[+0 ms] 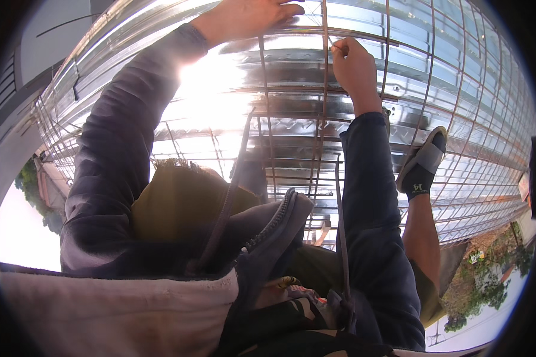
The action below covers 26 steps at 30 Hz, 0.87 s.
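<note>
My left hand (pixel 250 18) is at the top edge, partly cut off by it, over a grid of thin steel bars (pixel 326 89). Its visible fingers stretch to the right, apart, with nothing seen in them. To its right and a little lower, my right hand (pixel 357 71) is closed in a pinch beside a crossing of the bars. A thin wire shows at its thumb and fingertip, close to an upright bar; its far end is too fine to follow. Beneath the grid lies ribbed, shiny metal decking (pixel 292 62).
My sandalled foot (pixel 426 160) rests on the grid at right. Strong sun glare (pixel 211 83) washes out the decking near my left forearm. Jacket cords (pixel 341 226) and an open zip hang in front of me. A grey wall (pixel 47 35) stands far left; trees (pixel 476 297) show beyond the deck's edge.
</note>
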Available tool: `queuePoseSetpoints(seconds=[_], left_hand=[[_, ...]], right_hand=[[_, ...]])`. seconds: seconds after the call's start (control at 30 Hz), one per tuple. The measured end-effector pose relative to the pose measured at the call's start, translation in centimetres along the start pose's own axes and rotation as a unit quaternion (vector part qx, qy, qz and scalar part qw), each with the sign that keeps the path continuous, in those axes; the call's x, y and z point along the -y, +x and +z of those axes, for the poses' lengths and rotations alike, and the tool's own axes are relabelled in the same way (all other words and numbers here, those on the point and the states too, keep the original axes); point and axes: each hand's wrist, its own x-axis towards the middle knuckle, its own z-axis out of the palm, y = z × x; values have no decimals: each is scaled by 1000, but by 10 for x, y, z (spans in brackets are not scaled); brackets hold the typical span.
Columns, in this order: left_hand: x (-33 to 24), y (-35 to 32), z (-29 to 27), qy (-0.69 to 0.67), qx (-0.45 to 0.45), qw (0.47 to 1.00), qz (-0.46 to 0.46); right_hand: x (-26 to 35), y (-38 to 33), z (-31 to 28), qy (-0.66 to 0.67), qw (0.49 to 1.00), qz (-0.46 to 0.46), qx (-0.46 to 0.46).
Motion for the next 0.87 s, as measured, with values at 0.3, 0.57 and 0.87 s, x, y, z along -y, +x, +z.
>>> queuePoseSetpoints(seconds=[0.3,0.57,0.87], left_hand=[[15,55,61,74,-93,986,116],[24,48,84,28,-16,995,93],[30,62,77,26,119,993,3]], right_hand=[[-18,-8,9,9,998,41,-55],[-2,-22,-20,-113,993,-9,-15],[-14,-33,-23,-61,997,36,35]])
